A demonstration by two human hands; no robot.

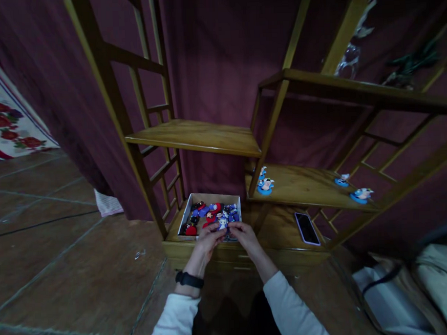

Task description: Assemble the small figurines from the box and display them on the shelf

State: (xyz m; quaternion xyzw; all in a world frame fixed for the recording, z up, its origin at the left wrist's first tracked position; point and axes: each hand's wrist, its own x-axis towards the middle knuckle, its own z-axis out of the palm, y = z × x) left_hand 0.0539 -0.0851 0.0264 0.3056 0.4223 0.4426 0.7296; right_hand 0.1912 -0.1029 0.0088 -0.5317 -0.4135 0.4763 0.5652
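Note:
A shallow white cardboard box (190, 205) sits on the bottom board of a wooden shelf unit (196, 136). It holds several small red, blue and black figurines (210, 213). My left hand (208, 238) and my right hand (244, 235) meet at the box's near edge. Both pinch one small blue and white figurine (223, 222) between their fingertips. A black watch is on my left wrist.
Small blue and white figurines stand on the middle right shelf (301, 184): two at its left end (265, 184), two at its right end (361, 195). A phone (307, 228) lies on the bottom board. Bags (403, 288) rest on the floor at lower right.

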